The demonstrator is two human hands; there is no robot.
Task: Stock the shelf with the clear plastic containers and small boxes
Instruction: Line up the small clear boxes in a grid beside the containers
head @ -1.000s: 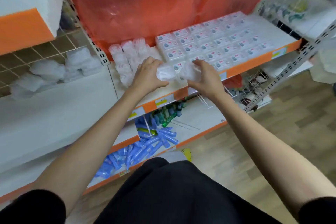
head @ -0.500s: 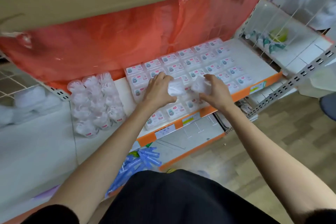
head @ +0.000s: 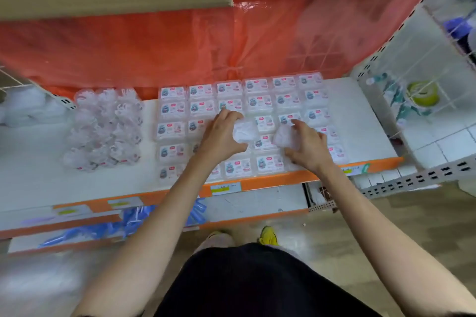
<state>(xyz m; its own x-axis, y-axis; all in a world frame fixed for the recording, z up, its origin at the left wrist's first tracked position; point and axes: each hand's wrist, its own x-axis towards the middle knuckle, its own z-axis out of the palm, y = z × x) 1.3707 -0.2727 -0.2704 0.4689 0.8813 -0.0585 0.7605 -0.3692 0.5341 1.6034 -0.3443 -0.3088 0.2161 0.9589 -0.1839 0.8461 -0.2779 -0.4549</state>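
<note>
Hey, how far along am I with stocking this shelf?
Done: small boxes fill a grid across the shelf, and a cluster of clear plastic containers sits to their left. In hand: the left hand grips one clear container and the right hand grips a second container, both above the boxes. Left: placing these two; bare shelf shows beside the cluster.

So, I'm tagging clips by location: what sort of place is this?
Probably a small shop: an orange-edged shelf with a price label, rows of identical small boxes, and clear containers grouped beside them.
</note>
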